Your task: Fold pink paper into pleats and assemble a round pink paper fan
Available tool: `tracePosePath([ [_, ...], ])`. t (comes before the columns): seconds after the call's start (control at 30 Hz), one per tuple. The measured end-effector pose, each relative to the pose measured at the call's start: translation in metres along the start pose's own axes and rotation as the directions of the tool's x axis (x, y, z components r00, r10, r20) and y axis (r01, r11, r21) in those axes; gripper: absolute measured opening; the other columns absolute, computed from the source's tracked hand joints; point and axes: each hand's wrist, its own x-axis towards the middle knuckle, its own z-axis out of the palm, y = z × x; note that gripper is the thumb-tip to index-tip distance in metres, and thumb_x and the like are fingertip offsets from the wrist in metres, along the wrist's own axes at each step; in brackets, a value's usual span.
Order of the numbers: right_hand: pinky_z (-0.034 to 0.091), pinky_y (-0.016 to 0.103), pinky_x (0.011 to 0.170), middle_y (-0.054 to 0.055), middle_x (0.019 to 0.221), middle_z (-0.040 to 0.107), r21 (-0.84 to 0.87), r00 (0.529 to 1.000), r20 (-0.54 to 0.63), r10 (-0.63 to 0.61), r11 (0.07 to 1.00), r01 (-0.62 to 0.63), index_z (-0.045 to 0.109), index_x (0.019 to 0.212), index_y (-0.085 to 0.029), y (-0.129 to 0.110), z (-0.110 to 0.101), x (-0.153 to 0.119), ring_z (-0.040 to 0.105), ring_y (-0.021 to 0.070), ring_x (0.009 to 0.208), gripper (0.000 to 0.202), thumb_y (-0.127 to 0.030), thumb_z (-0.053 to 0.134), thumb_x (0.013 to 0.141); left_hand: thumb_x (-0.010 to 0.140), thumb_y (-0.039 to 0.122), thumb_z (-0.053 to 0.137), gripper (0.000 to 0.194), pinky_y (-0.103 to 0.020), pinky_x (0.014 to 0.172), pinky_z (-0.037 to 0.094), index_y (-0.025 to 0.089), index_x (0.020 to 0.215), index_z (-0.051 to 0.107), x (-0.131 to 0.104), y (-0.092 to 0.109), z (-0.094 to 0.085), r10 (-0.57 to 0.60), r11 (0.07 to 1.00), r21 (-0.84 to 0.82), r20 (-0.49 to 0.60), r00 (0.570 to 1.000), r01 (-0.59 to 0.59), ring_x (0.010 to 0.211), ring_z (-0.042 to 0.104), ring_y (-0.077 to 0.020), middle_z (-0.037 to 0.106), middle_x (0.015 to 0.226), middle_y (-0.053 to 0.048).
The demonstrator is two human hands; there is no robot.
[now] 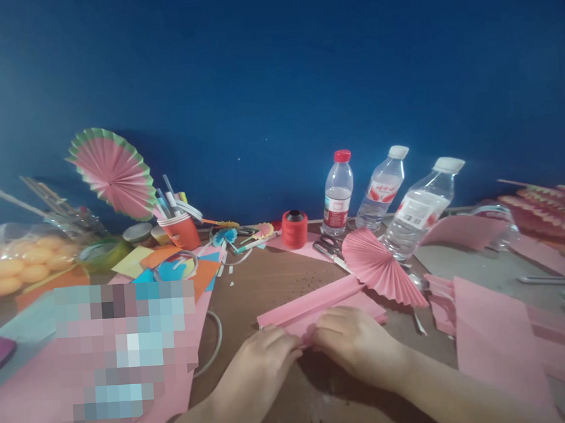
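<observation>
A sheet of pink paper (312, 302) with folds along its length lies on the brown table in front of me. My left hand (272, 349) is closed on its near left edge, fingers bent and pressed together. Close beside it, my right hand (350, 338) pinches the same edge a little to the right. The fingertips of both hands nearly meet, and the paper under them is partly hidden. Just beyond my right hand rests a pleated pink paper fan (379, 266), with scissors (330, 250) partly behind it.
Three water bottles (338, 195) stand by the blue wall. Left of them are a red thread spool (295, 230), a red cup (179, 230) of pens and a pink-green paper fan (112, 174). Pink sheets (495, 332) lie at right. A bag of orange balls (31, 259) sits far left.
</observation>
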Motion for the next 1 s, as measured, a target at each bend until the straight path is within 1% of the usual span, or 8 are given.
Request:
tracePosePath([
  [0.1, 0.041, 0.026, 0.062, 0.002, 0.072, 0.06, 0.067, 0.997, 0.037, 0.074, 0.995, -0.076, 0.06, 0.083, -0.017, -0.001, 0.0, -0.001, 0.054, 0.0145, 0.068, 0.012, -0.016, 0.048, 0.085, 0.084, 0.015, 0.052, 0.009, -0.026, 0.068, 0.048, 0.019, 0.084, 0.06, 0.0, 0.005, -0.003, -0.054, 0.998, -0.043, 0.011, 0.999, 0.054, 0.071, 0.061, -0.0142, 0.065, 0.078, 0.001],
  [0.23, 0.04, 0.027, 0.066, 0.002, 0.074, 0.06, 0.071, 0.98, 0.147, 0.136, 0.987, -0.147, 0.06, 0.085, -0.018, -0.005, -0.004, 0.0, 0.053, 0.0155, 0.072, 0.013, -0.012, 0.049, 0.083, 0.083, 0.009, 0.052, 0.015, -0.024, 0.069, 0.048, 0.019, 0.084, 0.063, 0.0, 0.007, -0.007, -0.003, 0.998, -0.066, 0.034, 0.999, 0.005, 0.073, 0.062, -0.0131, 0.065, 0.08, 0.002],
  [0.37, 0.039, 0.026, 0.068, 0.002, 0.076, 0.061, 0.101, 0.97, 0.188, 0.153, 0.98, -0.174, 0.06, 0.085, -0.018, -0.009, -0.003, 0.002, 0.053, 0.0149, 0.073, 0.013, -0.014, 0.048, 0.085, 0.083, 0.011, 0.053, 0.014, -0.021, 0.069, 0.048, 0.021, 0.085, 0.063, 0.001, 0.009, -0.006, -0.003, 0.994, -0.111, 0.03, 1.0, 0.007, 0.072, 0.062, -0.0117, 0.066, 0.079, 0.003],
  [0.53, 0.039, 0.024, 0.066, 0.002, 0.077, 0.061, 0.131, 0.933, 0.322, 0.161, 0.968, -0.213, 0.06, 0.087, -0.018, -0.012, -0.008, 0.002, 0.053, 0.0152, 0.075, 0.016, -0.008, 0.05, 0.078, 0.085, 0.011, 0.048, 0.018, -0.023, 0.063, 0.049, 0.02, 0.081, 0.063, -0.009, 0.01, -0.004, 0.031, 0.999, -0.016, 0.075, 0.997, -0.03, 0.066, 0.061, -0.0128, 0.065, 0.074, 0.002],
  [0.63, 0.039, 0.024, 0.067, 0.003, 0.08, 0.061, 0.133, 0.909, 0.38, 0.172, 0.962, -0.238, 0.061, 0.088, -0.017, -0.017, -0.015, 0.003, 0.054, 0.0155, 0.078, 0.018, -0.008, 0.049, 0.079, 0.086, 0.01, 0.042, 0.023, -0.027, 0.069, 0.05, 0.02, 0.086, 0.062, -0.021, 0.006, -0.01, 0.104, 0.993, 0.052, 0.064, 0.993, -0.107, 0.071, 0.061, -0.0151, 0.064, 0.079, -0.001],
  [0.87, 0.036, 0.026, 0.062, -0.001, 0.077, 0.06, 0.162, 0.932, 0.334, 0.141, 0.965, -0.205, 0.06, 0.091, -0.024, -0.027, -0.013, 0.01, 0.053, 0.0142, 0.07, 0.012, -0.024, 0.048, 0.088, 0.082, 0.006, 0.04, 0.027, -0.025, 0.07, 0.05, 0.022, 0.085, 0.061, -0.032, -0.001, -0.021, 0.11, 0.993, 0.041, 0.095, 0.989, -0.114, 0.075, 0.059, -0.0141, 0.063, 0.082, 0.0],
  [0.93, 0.036, 0.025, 0.062, -0.002, 0.077, 0.06, 0.209, 0.933, 0.338, 0.124, 0.957, -0.203, 0.059, 0.089, -0.023, -0.028, -0.009, 0.009, 0.052, 0.0133, 0.07, 0.012, -0.021, 0.048, 0.088, 0.082, 0.008, 0.04, 0.026, -0.026, 0.073, 0.05, 0.022, 0.09, 0.061, -0.03, 0.003, -0.022, 0.158, 0.986, 0.041, 0.065, 0.985, -0.161, 0.08, 0.059, -0.0148, 0.064, 0.085, 0.0],
  [1.0, 0.036, 0.024, 0.063, -0.002, 0.08, 0.061, 0.246, 0.933, 0.34, 0.119, 0.946, -0.21, 0.059, 0.091, -0.022, -0.028, -0.007, 0.008, 0.052, 0.0129, 0.072, 0.012, -0.016, 0.049, 0.087, 0.083, 0.011, 0.04, 0.024, -0.027, 0.072, 0.051, 0.022, 0.089, 0.061, -0.03, 0.007, -0.023, 0.129, 0.986, 0.107, 0.025, 0.991, -0.131, 0.079, 0.06, -0.0164, 0.065, 0.083, -0.002],
])
